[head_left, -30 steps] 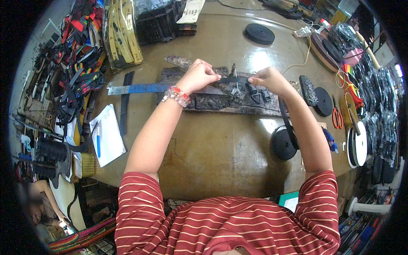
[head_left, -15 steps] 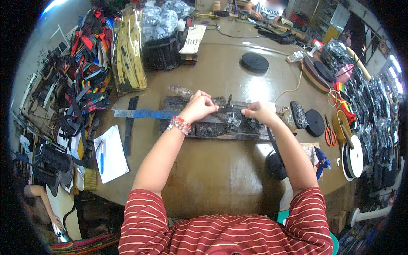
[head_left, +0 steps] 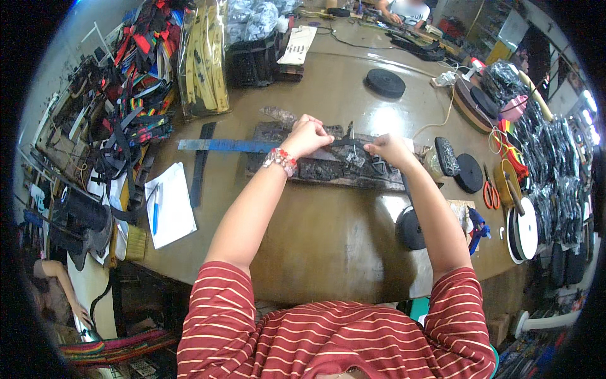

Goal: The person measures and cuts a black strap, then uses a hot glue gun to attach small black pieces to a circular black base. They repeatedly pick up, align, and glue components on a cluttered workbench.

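Observation:
My left hand [head_left: 309, 138], with a beaded bracelet at the wrist, pinches one end of a short stretch of black webbing strap [head_left: 346, 143]. At the other side my right hand [head_left: 390, 150] grips the same strap between thumb and fingers. Between the hands, the strap passes at a thin upright metal piece [head_left: 351, 131] on a dark, worn board [head_left: 315, 170]. From under my right forearm the strap seems to lead down to a black webbing roll [head_left: 410, 228]. A blue and silver ruler-like strip [head_left: 237, 146] reaches from the board to the left.
Paper sheets [head_left: 180, 215] with a blue pen [head_left: 155, 211] lie left. Beyond the board sits another black roll [head_left: 385, 83]. Orange-handled scissors [head_left: 490, 194], a white spool [head_left: 527, 234] and a blue glue gun [head_left: 480, 228] are right. A person [head_left: 404, 12] sits across the table [head_left: 303, 252].
The view has tilted, so the table and board appear higher and slightly to the right. Both hands keep their hold on the strap, with little movement relative to the board.

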Available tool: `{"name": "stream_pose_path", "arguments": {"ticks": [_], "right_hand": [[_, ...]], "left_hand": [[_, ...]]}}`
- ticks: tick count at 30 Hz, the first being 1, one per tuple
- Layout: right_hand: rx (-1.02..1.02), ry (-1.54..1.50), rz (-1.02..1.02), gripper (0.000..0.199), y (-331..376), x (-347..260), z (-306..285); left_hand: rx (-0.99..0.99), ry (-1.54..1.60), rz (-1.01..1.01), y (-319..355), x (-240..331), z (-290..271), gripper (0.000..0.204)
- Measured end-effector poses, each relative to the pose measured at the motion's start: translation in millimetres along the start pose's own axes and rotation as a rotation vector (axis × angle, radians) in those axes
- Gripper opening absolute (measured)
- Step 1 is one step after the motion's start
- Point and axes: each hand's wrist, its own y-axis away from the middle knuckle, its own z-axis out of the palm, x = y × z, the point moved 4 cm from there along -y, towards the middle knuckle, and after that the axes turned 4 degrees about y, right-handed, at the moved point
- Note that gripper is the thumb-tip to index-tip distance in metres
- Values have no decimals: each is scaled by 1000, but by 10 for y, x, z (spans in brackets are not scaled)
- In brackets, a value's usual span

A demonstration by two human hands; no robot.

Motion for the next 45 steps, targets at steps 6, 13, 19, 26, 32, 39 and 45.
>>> {"name": "stream_pose_path", "arguments": {"ticks": [6,13,19,26,32,39,45], "right_hand": [[50,108,-12,33,57,-16,-18],[205,54,-65,31,512,-284,-439],[-39,68,-251,28,470,-830,-432],[-67,11,-186,27,288,-781,-413],[-78,-92,-182,29,181,-627,-396],[-56,12,-94,36,112,-500,-447],[-32,-29,-69,32,119,-247,-459]], "left_hand": [[5,-2,6,-12,2,-3,25],[-16,-290,-188,402,47,-413,18],[48,-187,320,253,771,-504,23],[-361,-159,334,-75,784,-335,32],[-330,-72,370,-156,679,-268,32],[-427,-143,327,-244,453,-226,32],[-507,-82,296,-300,211,-48,33]]}}
